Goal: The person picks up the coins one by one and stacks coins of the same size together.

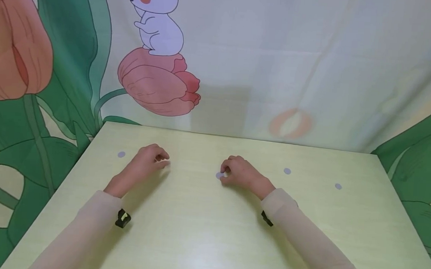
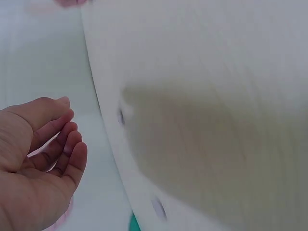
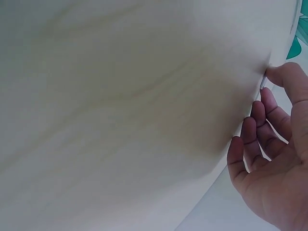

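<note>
Over the left part of the table (image 1: 202, 232), my left hand (image 1: 151, 159) hovers with its fingers loosely bent and the thumb near the index fingertip. Nothing shows between those fingers in the left wrist view. A small flat lavender disc (image 2: 121, 116) lies beyond them there, by the tip of the hand's shadow. Another lavender disc (image 1: 121, 154) is left of that hand. Near the table's middle, my right hand (image 1: 240, 172) pinches a lavender disc (image 1: 219, 175) between thumb and index finger, down at the tabletop. Its other fingers (image 3: 236, 154) are curled beside it.
Two more lavender discs lie right of the right hand, a nearer disc (image 1: 287, 171) and a farther disc (image 1: 338, 186). A printed curtain (image 1: 234, 61) with flowers and a white animal hangs behind the table's far edge. Dark wrist devices, one a small box (image 1: 123, 218), sit under both sleeves.
</note>
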`<move>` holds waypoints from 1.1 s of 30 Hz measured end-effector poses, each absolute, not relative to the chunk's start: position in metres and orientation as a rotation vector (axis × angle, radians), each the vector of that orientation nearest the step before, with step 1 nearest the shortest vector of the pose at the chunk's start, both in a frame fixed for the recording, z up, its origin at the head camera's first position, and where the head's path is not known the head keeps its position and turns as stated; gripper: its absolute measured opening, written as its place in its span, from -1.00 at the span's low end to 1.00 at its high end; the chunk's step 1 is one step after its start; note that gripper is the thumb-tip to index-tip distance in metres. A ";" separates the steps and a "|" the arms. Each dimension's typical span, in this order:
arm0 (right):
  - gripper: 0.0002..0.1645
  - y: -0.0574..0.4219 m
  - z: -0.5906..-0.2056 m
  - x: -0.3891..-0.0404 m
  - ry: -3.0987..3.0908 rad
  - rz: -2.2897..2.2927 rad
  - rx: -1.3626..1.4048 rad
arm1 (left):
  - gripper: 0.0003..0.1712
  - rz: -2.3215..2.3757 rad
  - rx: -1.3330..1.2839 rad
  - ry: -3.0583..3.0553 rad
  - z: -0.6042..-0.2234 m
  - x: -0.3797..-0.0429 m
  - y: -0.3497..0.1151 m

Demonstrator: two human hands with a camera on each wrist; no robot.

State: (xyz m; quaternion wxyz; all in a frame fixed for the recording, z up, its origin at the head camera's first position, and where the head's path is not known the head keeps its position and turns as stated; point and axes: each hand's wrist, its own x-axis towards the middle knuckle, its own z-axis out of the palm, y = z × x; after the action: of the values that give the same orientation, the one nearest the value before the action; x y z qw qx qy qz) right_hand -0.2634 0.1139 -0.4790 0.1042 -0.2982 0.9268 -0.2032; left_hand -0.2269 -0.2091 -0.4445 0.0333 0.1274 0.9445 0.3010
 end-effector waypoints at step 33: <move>-0.82 0.118 -0.481 -0.265 2.726 -0.586 -1.008 | -0.60 0.843 0.179 2.910 -0.468 -0.217 -0.308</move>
State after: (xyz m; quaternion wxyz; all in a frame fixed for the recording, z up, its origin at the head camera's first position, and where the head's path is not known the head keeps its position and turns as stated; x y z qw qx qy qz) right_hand -0.2651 0.1175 -0.4809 0.0884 -0.3387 0.9158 -0.1968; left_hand -0.2171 -0.3079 -0.4682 0.0533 0.0589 0.9575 0.2774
